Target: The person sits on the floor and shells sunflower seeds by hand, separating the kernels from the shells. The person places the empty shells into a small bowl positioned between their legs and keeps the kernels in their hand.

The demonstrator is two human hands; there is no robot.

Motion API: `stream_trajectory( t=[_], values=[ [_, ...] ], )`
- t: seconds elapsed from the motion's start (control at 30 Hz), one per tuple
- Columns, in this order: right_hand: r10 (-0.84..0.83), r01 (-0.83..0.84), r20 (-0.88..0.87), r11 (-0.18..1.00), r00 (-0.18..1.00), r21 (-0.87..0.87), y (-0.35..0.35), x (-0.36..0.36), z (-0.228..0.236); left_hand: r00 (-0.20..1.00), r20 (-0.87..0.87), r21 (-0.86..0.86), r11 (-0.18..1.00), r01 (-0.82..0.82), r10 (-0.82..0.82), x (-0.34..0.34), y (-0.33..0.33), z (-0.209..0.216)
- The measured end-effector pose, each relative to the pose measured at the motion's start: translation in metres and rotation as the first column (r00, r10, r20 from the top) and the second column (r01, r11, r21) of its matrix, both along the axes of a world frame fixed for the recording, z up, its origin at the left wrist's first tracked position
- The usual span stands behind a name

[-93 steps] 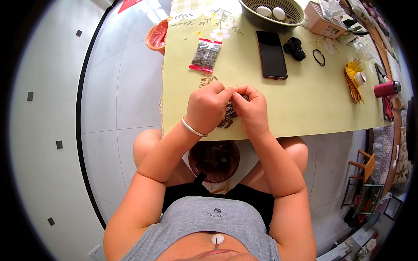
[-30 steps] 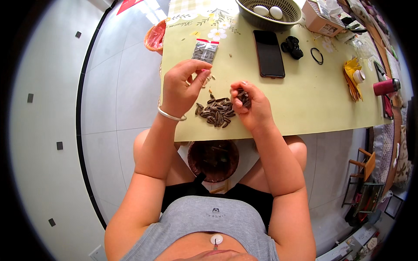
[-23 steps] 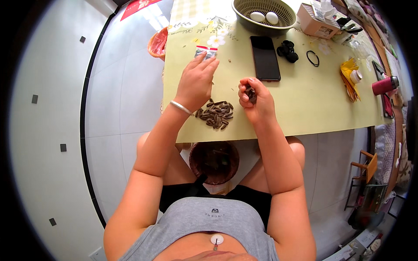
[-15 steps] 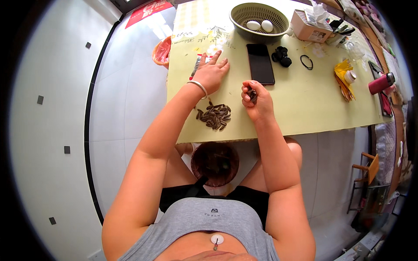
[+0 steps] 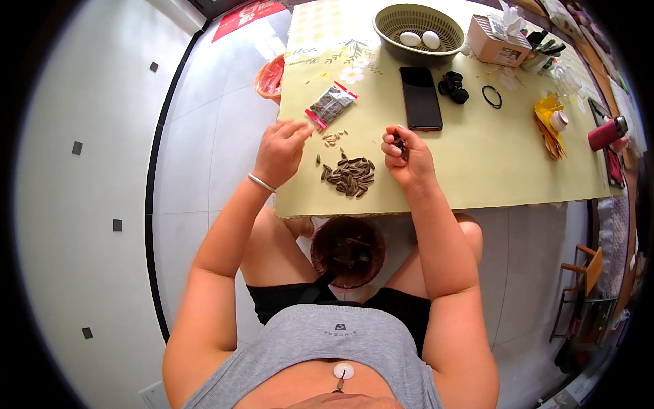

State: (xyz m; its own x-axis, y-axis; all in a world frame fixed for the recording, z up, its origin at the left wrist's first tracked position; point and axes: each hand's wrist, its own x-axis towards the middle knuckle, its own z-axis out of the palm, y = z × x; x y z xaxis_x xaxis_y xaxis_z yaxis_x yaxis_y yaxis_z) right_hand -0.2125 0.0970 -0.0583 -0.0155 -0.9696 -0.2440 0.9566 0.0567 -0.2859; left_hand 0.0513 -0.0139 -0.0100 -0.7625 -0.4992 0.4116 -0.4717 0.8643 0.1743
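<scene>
A pile of striped sunflower seeds (image 5: 349, 177) lies near the table's front edge. Just beyond it are a few pale shelled kernels (image 5: 332, 139). Further back rests a small clear packet (image 5: 332, 105) with red ends and dark contents. My left hand (image 5: 281, 151), with a bracelet at the wrist, hovers by the table's left edge beside the packet. Its fingers are loosely stretched and slightly blurred, and nothing shows in them. To the right of the pile, my right hand (image 5: 410, 158) is curled around several dark sunflower seeds (image 5: 402, 146).
A black phone (image 5: 421, 99) lies beyond my right hand, beside a small black object (image 5: 453, 88) and a black band (image 5: 491, 97). Behind them stand a basket (image 5: 383, 41) with two white eggs and a tissue box (image 5: 492, 42). A bin (image 5: 347, 276) stands between my legs.
My left hand has lifted off the packet and drawn back toward the left, uncovering the packet and the pale kernels. My right hand stays curled around its seeds. The whole view has shifted slightly.
</scene>
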Motion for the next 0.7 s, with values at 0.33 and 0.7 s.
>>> stream_trajectory(
  t=[0.33,0.7],
  values=[
    [0.135,-0.128,0.057,0.985,0.989,-0.117,0.004,0.008,0.0,0.943,-0.001,0.394,0.867,-0.305,0.332,-0.024,0.035,-0.02],
    [0.146,-0.155,-0.185,0.987,0.972,-0.038,0.006,0.018,0.009,0.966,-0.139,0.066,0.976,-0.21,0.217,-0.042,0.018,-0.037]
  ],
)
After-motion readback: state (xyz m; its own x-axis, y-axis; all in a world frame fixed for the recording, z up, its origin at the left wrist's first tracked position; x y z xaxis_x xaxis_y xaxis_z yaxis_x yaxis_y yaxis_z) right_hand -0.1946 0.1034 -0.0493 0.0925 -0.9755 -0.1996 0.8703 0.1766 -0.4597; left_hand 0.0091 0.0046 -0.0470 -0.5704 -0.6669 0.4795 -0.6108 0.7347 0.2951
